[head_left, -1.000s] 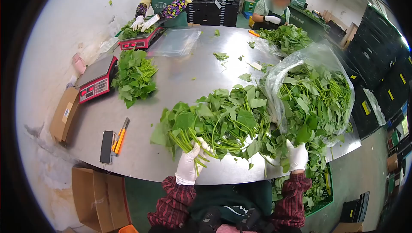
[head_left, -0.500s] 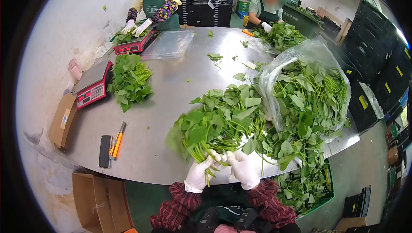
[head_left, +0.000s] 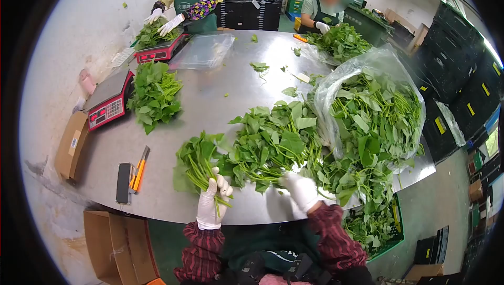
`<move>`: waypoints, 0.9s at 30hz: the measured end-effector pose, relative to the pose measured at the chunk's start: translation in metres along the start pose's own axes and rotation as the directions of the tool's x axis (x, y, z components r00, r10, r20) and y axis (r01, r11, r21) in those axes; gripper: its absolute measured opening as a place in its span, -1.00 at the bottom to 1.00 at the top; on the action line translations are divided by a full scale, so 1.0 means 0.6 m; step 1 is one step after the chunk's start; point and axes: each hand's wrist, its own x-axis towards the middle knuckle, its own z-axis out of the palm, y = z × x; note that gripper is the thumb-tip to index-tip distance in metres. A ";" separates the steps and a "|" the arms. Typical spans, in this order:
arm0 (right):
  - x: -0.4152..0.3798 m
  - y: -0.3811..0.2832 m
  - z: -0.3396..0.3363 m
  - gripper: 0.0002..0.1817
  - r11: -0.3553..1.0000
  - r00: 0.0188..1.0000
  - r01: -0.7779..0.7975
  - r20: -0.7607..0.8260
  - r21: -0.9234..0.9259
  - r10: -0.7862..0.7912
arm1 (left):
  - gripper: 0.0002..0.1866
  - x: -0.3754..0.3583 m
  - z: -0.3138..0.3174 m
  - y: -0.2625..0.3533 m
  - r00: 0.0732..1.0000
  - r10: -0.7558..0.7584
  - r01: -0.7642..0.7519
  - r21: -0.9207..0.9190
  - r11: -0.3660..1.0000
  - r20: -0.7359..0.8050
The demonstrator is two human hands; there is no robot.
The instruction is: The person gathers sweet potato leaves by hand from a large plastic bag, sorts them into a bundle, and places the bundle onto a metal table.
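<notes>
Head view is showing the person's two gloved hands at the near edge of the steel worktop (head_left: 210, 112). Left hand (head_left: 212, 201) is gripping a small bunch of leafy stems (head_left: 197, 161), fingers clamped around the stalk ends, the leaves pointing away over the worktop. Half a second ago both hands were meeting together on this bunch; now the right hand (head_left: 302, 190) is lying apart from it, at the near edge of the loose pile of greens (head_left: 273, 143), its fingers looking half open with no stem clearly inside them. So the bunch is being carried by the left hand alone, and the right hand seems to be going for more stems.

To the left, a black phone (head_left: 123, 182) and an orange cutter (head_left: 139, 169) are lying near the edge. Further right, a clear plastic bag (head_left: 378, 106) is holding more greens. Further away a red scale (head_left: 107, 101) is standing beside another heap of leaves (head_left: 155, 93); its display digits are too small to read. At the far side two co-workers are handling greens; white writing on a green apron (head_left: 197, 4) is not readable
</notes>
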 end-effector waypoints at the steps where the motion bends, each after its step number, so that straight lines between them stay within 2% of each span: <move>1: 0.005 -0.025 0.020 -0.85 1.000 1.000 0.015 0.003 -0.004 -0.015 | -0.73 -0.003 -0.001 0.001 1.000 -0.014 0.014 -0.003 1.000 -0.002; 2: 0.007 -0.022 0.061 -0.82 0.973 0.999 -0.014 0.037 -0.230 0.023 | -0.80 -0.003 0.001 0.004 0.999 -0.016 0.016 0.002 1.000 -0.044; 3: 0.009 -0.008 0.080 -0.82 0.974 0.999 -0.006 0.037 -0.225 0.015 | -0.80 -0.004 -0.006 0.009 0.999 -0.008 0.008 0.006 1.000 -0.045; 5: 0.014 0.015 0.098 -0.84 0.976 0.984 0.163 -0.051 -0.148 -0.172 | -0.90 -0.003 -0.026 0.018 0.997 0.055 -0.058 -0.043 0.997 -0.063; 6: 0.020 -0.011 0.063 -0.83 0.989 0.986 0.108 -0.114 -0.101 -0.120 | -0.90 -0.004 -0.021 0.023 0.983 0.110 -0.113 -0.011 0.994 -0.150; 7: 0.027 -0.032 0.038 -0.82 0.999 0.990 -0.022 -0.141 0.048 0.028 | -0.90 -0.003 -0.026 0.027 0.982 0.113 -0.116 -0.012 0.993 -0.152; 9: 0.035 -0.046 0.012 -0.79 0.980 0.964 -0.086 -0.232 0.180 0.128 | -0.89 0.000 -0.041 0.032 0.972 0.172 -0.180 -0.037 0.983 -0.160; 10: 0.034 -0.045 0.009 -0.79 0.921 0.955 -0.228 -0.112 0.315 0.275 | -0.89 0.002 -0.041 0.029 0.971 0.170 -0.180 -0.047 0.983 -0.165; 11: 0.033 -0.049 0.001 -0.79 0.923 0.954 -0.229 -0.118 0.311 0.276 | -0.89 0.004 -0.039 0.024 0.973 0.167 -0.177 -0.052 0.983 -0.160; 13: 0.033 -0.059 -0.014 -0.80 0.799 0.948 -0.186 -0.111 0.572 0.300 | -0.84 0.004 -0.005 0.009 0.930 0.151 -0.158 0.008 0.987 -0.335; 14: 0.032 -0.050 -0.001 -0.79 0.823 0.949 -0.118 -0.182 0.556 0.259 | -0.91 0.002 -0.007 0.001 0.947 0.142 -0.145 0.011 0.989 -0.289; 15: 0.033 -0.060 -0.010 -0.79 0.823 0.949 -0.116 -0.182 0.555 0.256 | -0.91 0.003 0.001 -0.007 0.946 0.145 -0.148 0.010 0.989 -0.289; 17: 0.035 -0.090 -0.036 -0.78 0.554 0.904 -0.324 0.077 0.767 0.421 | -0.94 0.003 0.019 -0.021 0.948 0.159 -0.122 0.146 0.982 -0.277; 19: 0.029 -0.090 -0.023 -0.78 0.598 0.905 -0.322 0.053 0.734 0.422 | -0.91 0.004 0.032 -0.032 0.952 0.184 -0.127 0.232 0.964 -0.243; 22: 0.020 -0.095 -0.015 -0.73 0.829 0.952 -0.228 -0.062 0.511 0.301 | -0.90 0.009 0.074 -0.044 0.945 0.185 -0.113 0.264 0.958 -0.269; 23: 0.019 -0.103 -0.022 -0.73 0.828 0.952 -0.227 -0.063 0.512 0.300 | -0.89 0.012 0.083 -0.047 0.947 0.183 -0.089 0.330 0.940 -0.264; 26: 0.014 -0.108 -0.023 -0.81 0.970 0.973 -0.022 -0.217 0.243 0.076 | -0.87 0.023 0.096 -0.063 0.956 0.165 -0.051 0.415 0.908 -0.244; 27: 0.014 -0.110 -0.025 -0.81 0.970 0.973 -0.022 -0.218 0.244 0.077 | -0.86 0.026 0.099 -0.068 0.962 0.148 -0.035 0.434 0.900 -0.228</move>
